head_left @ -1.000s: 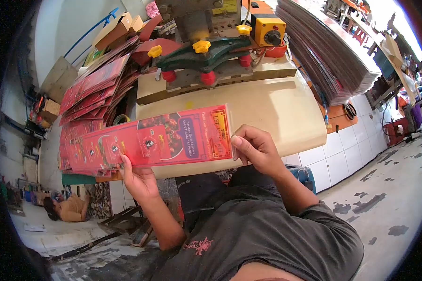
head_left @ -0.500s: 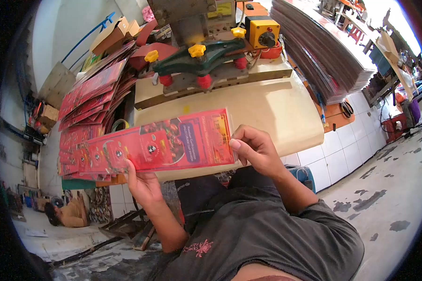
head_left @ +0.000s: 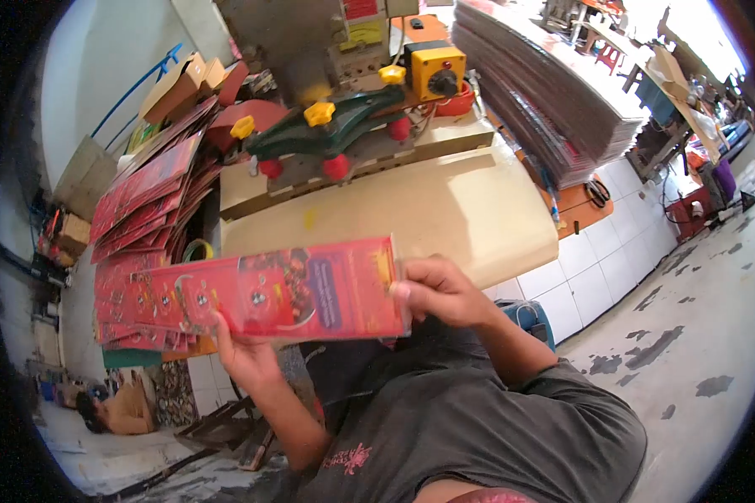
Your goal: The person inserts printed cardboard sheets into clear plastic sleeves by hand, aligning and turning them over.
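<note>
A long red printed plastic packet (head_left: pixel 348 293), with food pictures and a blue label panel, is stretched across in front of me at a slight tilt. My right hand (head_left: pixel 440 291) pinches its right end between thumb and fingers. Under its lower edge, near the middle, my left hand (head_left: pixel 250 359) grips it with the thumb on the printed face. The packet's far left end overlaps a pile of similar red packets (head_left: pixel 147 197), so where it ends is hard to make out. Just beyond it lies the beige padded worktop (head_left: pixel 453 218) of a machine.
Over the worktop's back edge stands a dark green machine bracket (head_left: pixel 327 134) with yellow knobs and red feet. Beside it sits a yellow control box (head_left: pixel 438 72). A tall stack of sheets (head_left: pixel 554 92) and scissors (head_left: pixel 596 193) are at the right. Another person (head_left: pixel 126 407) is at far left.
The packet and both hands have come slightly lower and closer to my body, away from the worktop. My view has shifted a little. Both hands keep their hold.
</note>
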Available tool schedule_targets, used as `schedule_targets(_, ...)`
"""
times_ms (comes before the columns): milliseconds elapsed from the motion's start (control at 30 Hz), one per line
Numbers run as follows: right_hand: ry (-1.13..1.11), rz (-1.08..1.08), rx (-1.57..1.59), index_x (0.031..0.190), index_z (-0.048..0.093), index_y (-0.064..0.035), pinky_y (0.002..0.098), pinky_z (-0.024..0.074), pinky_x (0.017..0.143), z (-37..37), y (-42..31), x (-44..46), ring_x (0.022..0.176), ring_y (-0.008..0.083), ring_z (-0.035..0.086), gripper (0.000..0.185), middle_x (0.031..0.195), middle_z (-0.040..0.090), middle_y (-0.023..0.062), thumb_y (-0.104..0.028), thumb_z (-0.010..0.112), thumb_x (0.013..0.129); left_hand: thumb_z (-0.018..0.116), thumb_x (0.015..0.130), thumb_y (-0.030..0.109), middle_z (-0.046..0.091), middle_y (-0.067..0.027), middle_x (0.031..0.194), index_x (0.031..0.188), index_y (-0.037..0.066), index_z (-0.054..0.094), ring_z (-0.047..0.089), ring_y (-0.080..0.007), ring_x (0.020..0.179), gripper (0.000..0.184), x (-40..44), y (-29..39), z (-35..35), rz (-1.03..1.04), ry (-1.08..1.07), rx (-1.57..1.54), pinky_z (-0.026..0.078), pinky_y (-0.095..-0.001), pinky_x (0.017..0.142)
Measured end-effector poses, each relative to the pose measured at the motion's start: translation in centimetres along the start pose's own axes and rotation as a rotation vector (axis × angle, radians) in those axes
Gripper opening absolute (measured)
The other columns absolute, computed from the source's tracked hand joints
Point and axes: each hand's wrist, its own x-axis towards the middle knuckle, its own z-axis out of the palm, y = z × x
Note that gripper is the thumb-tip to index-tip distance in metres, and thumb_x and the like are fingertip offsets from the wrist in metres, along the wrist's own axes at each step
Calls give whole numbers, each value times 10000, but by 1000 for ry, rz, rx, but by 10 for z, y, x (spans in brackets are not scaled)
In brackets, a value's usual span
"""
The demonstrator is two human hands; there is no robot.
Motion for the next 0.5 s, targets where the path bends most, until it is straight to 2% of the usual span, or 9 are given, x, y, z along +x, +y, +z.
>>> schedule_targets(100, -246, 48, -35, 1001, 671, -18, 278, 508, 621, -3, 6, -2, 731, 102, 649, 307, 802, 690, 37, -298, 566, 1071, 629, 1027, 313, 593, -137, 1411, 1474, 54, 478, 605, -296, 1253, 539, 0, 8, 6, -22, -13, 70, 508, -518, 1054)
schedule_targets(133, -370, 42, -19, 1002, 674, -9, 298, 524, 628, 4, 9, -3, 730, 122, 663, 325, 817, 705, 53, -306, 563, 1071, 629, 1027, 313, 593, -137, 1411, 1474, 54, 478, 605, -296, 1253, 539, 1, 9, 6, -29, -18, 66, 508, -518, 1054)
schedule_targets(167, -363, 42, -22, 1002, 674, -9, 298, 524, 628, 12, 17, -5, 730, 122, 663, 325, 817, 705, 53, -306, 563, 1071, 628, 1022, 347, 567, -150, 1434, 1484, 36, 458, 590, -314, 1262, 583, 1, 12, 8, 4, 30, 109, 499, -531, 1055)
schedule_targets(200, -444, -13, -54, 1060, 681, 1, 306, 539, 665, 20, 30, -6, 777, 149, 695, 281, 869, 732, 78, -264, 585, 1059, 627, 1018, 382, 541, -163, 1458, 1494, 18, 437, 576, -332, 1270, 629, 2, 15, 7, 38, 78, 154, 490, -544, 1057)
schedule_targets(233, -526, -71, -91, 1118, 688, 10, 314, 553, 702, 26, 38, -7, 824, 176, 726, 256, 920, 759, 103, -222, 607, 1047, 621, 1016, 409, 560, -150, 1429, 1471, 17, 466, 599, -322, 1232, 621, 4, 21, 3, -56, 34, 133, 507, -505, 1027)
schedule_targets(333, -580, -119, -341, 1106, 698, 13, 325, 555, 747, 48, 69, -15, 843, 211, 729, 253, 974, 758, 127, -217, 614, 1042, 580, 1042, 416, 601, -130, 1373, 1436, 55, 504, 629, -271, 1190, 540, -6, 24, 22, 48, 165, 255, 527, -465, 1004)
schedule_targets(367, -583, -122, -342, 1106, 698, 13, 325, 555, 747, 51, 75, -20, 843, 211, 729, 253, 974, 758, 127, -217, 614, 1042, 604, 1037, 370, 607, -129, 1351, 1441, 63, 490, 629, -265, 1189, 521, -10, 27, 29, 27, 122, 234, 531, -467, 998)
schedule_targets(433, -458, -46, -110, 1055, 715, 27, 388, 542, 724, 62, 66, -23, 813, 272, 728, 384, 853, 736, 167, -334, 584, 1055, 620, 1029, 333, 606, -129, 1349, 1449, 66, 478, 628, -263, 1192, 517, -12, 22, 34, 57, 122, 355, 530, -468, 999)
schedule_targets(500, -461, -6, -140, 1079, 712, 25, 381, 541, 735, 62, 62, -27, 829, 264, 729, 372, 869, 735, 169, -323, 583, 1057, 658, 1007, 231, 605, -129, 1342, 1475, 71, 445, 637, -260, 1184, 539, -9, 22, 28, 73, 89, 426, 536, -446, 996)
